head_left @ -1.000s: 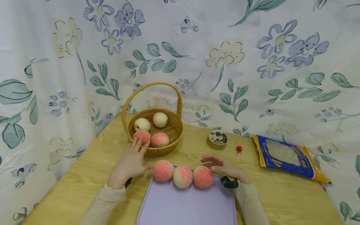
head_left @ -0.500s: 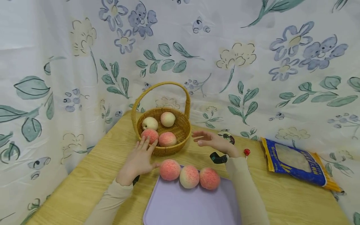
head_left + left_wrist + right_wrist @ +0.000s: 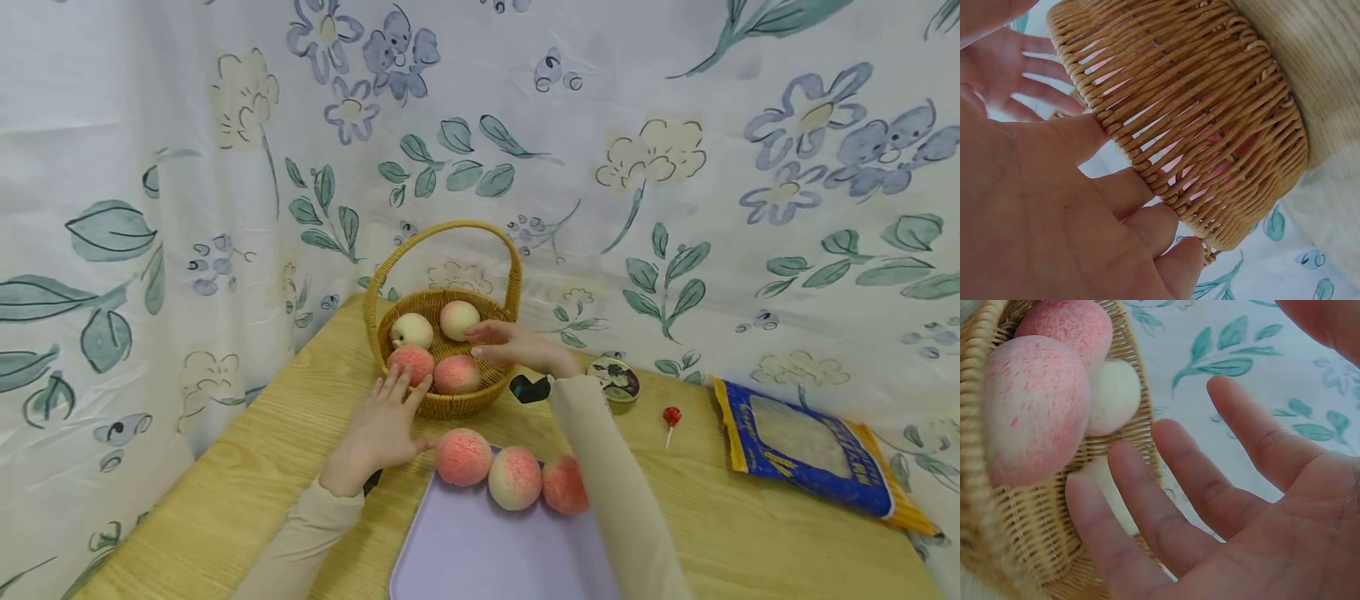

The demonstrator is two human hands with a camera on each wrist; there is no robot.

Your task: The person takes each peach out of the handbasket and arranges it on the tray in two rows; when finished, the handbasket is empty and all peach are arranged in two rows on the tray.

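A wicker basket (image 3: 450,406) with an arched handle holds several peaches. My left hand (image 3: 378,433) rests its fingers on the basket's near left rim, beside a pink peach (image 3: 411,365); in the left wrist view its fingertips touch the woven rim (image 3: 1147,175). Over the basket's right side reaches my right hand (image 3: 525,346), fingers spread and holding nothing, close to the pale peach (image 3: 460,320) at the back. The right wrist view shows these loose fingers (image 3: 1147,512) in front of the basket, with a large pink-and-white peach (image 3: 1035,412) to their left.
Three peaches (image 3: 515,478) lie in a row along the back edge of a lilac tray (image 3: 502,550); my right sleeve partly covers the rightmost. Further right are a round tin (image 3: 615,381), a red lollipop (image 3: 672,415) and a blue-and-yellow packet (image 3: 817,450). A floral curtain hangs behind.
My right hand has left the rightmost peach on the tray and moved up and left to the basket. The left hand stays at the rim. The head view has shifted slightly.
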